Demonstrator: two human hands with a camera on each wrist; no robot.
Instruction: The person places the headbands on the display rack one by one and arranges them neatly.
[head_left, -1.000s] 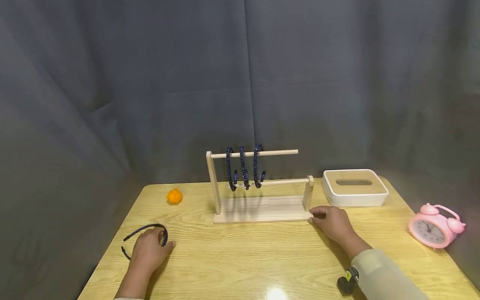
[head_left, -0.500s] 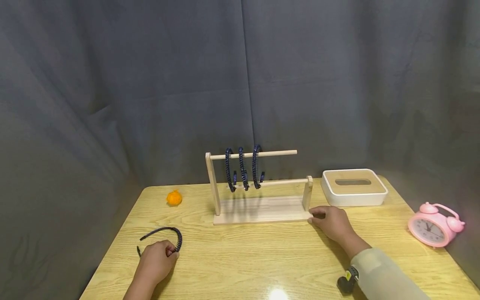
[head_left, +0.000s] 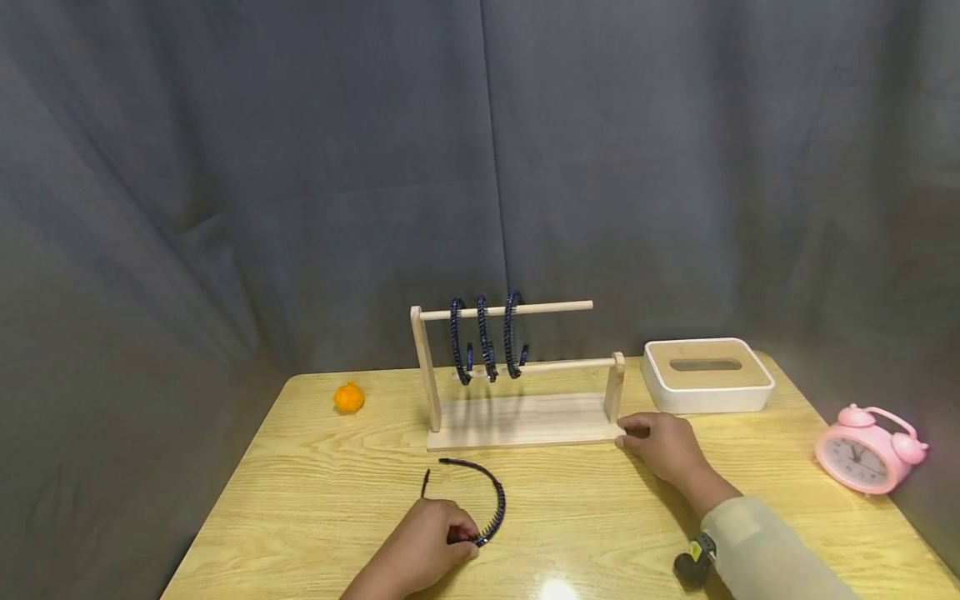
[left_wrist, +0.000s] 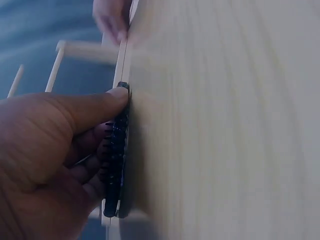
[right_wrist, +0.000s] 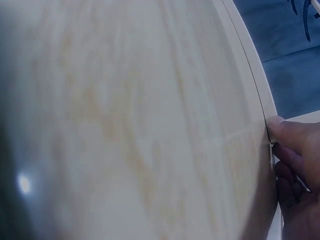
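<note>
A dark blue toothed headband [head_left: 499, 502] is pinched by my left hand [head_left: 423, 542] at the front middle of the table. Its curve points right and its two ends point toward the rack. In the left wrist view, thumb and fingers hold the headband [left_wrist: 116, 150] by its toothed side. My right hand [head_left: 663, 450] grips the right front corner of the wooden rack [head_left: 525, 423], and the right wrist view has the thumb on the base's edge. Several similar toothed bands hang in view: three dark headbands [head_left: 456, 333] loop over the rack's upper rod.
A white tissue box [head_left: 708, 400] with a wooden lid stands right of the rack. The pink alarm clock [head_left: 862, 454] is at the table's right edge. An orange fuzzy ball [head_left: 348, 397] lies at the back left. A dark curtain [head_left: 360, 208] hangs behind the table.
My left hand has carried the headband from the left side of the table rightward to the front middle. The right hand and the rack have stayed in place.
</note>
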